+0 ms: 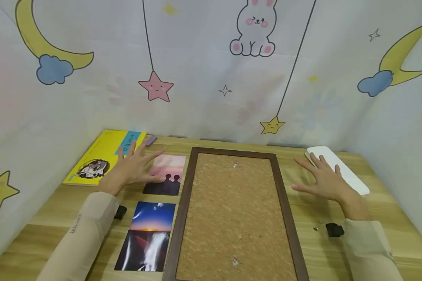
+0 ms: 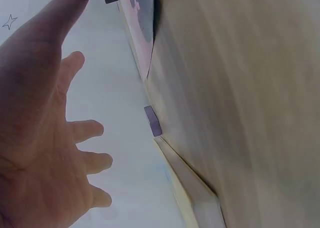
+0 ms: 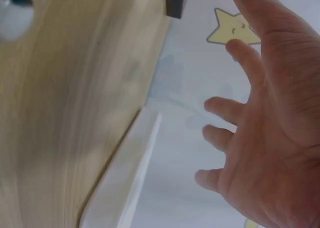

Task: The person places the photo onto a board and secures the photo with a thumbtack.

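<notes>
Plainly, corkboard (image 1: 236,212) between both sets of fingers (image 1: 305,165)

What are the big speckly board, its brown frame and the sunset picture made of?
The board looks like matte cork: tan and speckled. Its frame could be wood or wood-like plastic: dark brown, fairly dull. The sunset picture is probably glossy photo paper, because white glare shines on it.

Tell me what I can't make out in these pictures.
Framed corkboard: near end cut off by the head view's bottom edge.
Yellow book: partly hidden behind the left hand, head view.
White object: partly covered by the right hand, head view.
Shiny bits: too small to identify, head view.
Sunset photo: glare washes out part of it, head view.
</notes>
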A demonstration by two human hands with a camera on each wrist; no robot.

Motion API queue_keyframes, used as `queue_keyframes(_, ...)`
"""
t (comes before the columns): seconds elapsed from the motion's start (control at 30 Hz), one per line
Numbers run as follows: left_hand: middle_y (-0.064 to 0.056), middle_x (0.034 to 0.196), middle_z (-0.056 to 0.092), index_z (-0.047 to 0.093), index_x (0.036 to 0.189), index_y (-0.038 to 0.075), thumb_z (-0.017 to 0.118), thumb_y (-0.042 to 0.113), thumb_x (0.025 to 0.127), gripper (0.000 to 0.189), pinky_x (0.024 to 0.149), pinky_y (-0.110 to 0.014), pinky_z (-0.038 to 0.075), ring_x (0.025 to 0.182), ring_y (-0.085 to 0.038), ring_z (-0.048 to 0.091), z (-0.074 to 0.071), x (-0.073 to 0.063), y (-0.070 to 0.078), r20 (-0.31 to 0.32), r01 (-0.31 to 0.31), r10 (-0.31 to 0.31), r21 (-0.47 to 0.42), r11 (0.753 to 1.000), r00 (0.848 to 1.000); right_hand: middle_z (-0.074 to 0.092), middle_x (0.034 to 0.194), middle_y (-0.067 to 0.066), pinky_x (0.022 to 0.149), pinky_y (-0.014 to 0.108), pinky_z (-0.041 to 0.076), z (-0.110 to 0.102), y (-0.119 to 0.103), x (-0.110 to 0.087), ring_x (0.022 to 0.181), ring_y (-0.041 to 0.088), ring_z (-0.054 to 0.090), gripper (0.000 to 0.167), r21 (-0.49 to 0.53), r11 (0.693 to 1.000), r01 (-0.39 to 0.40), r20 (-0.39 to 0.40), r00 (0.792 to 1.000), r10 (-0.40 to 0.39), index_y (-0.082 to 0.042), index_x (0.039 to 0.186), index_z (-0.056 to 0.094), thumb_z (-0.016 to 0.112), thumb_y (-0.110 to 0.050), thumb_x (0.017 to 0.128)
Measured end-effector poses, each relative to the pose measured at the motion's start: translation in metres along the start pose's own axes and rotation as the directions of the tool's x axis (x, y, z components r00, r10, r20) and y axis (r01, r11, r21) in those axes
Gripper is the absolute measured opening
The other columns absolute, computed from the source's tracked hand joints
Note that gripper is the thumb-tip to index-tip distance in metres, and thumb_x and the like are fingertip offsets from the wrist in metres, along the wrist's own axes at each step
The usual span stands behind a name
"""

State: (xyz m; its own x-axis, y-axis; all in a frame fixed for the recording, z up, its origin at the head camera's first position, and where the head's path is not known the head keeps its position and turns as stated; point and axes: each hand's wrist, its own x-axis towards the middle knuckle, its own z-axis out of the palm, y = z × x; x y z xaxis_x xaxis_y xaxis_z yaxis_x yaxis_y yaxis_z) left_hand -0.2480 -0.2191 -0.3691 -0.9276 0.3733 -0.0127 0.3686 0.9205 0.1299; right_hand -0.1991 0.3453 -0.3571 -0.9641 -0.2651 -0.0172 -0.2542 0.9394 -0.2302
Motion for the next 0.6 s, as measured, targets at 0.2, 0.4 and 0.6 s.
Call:
queue_keyframes(0.2, -0.027, 0.163, 0.004, 0.03, 0.158, 0.026, 0.064, 0.073, 0.08, 0.096, 0.102, -0.082, 0.0, 0.14, -0.065, 0.007, 0.004, -0.006, -0.005, 0.013, -0.038, 0.038, -0.012, 0.999, 0.999, 0.009, 0.163, 0.027, 0.099, 0.083, 0.004, 0.006, 0.0, -0.001, 0.142, 0.062, 0.006, 0.091, 0.078, 0.996, 0.043, 0.018, 0.999, -0.045, -0.019, 0.157, 0.032, 0.073, -0.057, 0.085)
queue_keyframes(0.4, -0.027, 0.163, 0.01, 0.031, 0.157, 0.02, 0.066, 0.068, 0.082, 0.097, 0.103, -0.081, 0.004, 0.142, -0.06, 0.014, 0.009, -0.011, -0.006, 0.037, -0.096, 0.1, -0.105, 0.99, 0.994, 0.025, 0.154, 0.034, 0.094, 0.075, 0.033, 0.01, 0.005, -0.009, 0.136, 0.058, 0.029, 0.085, 0.146, 0.983, 0.115, 0.017, 0.993, -0.119, -0.012, 0.153, 0.039, 0.075, -0.049, 0.086)
queue_keyframes(0.6, -0.026, 0.158, 0.028, 0.026, 0.159, 0.017, 0.067, 0.066, 0.083, 0.099, 0.104, -0.077, 0.02, 0.141, -0.053, 0.027, -0.001, -0.001, -0.003, 0.098, -0.092, 0.108, -0.156, 0.983, 0.989, 0.042, 0.138, 0.033, 0.087, 0.062, 0.045, -0.005, 0.012, -0.01, 0.124, 0.05, 0.043, 0.079, 0.172, 0.971, 0.164, 0.046, 0.984, -0.174, -0.009, 0.148, 0.043, 0.08, -0.038, 0.085)
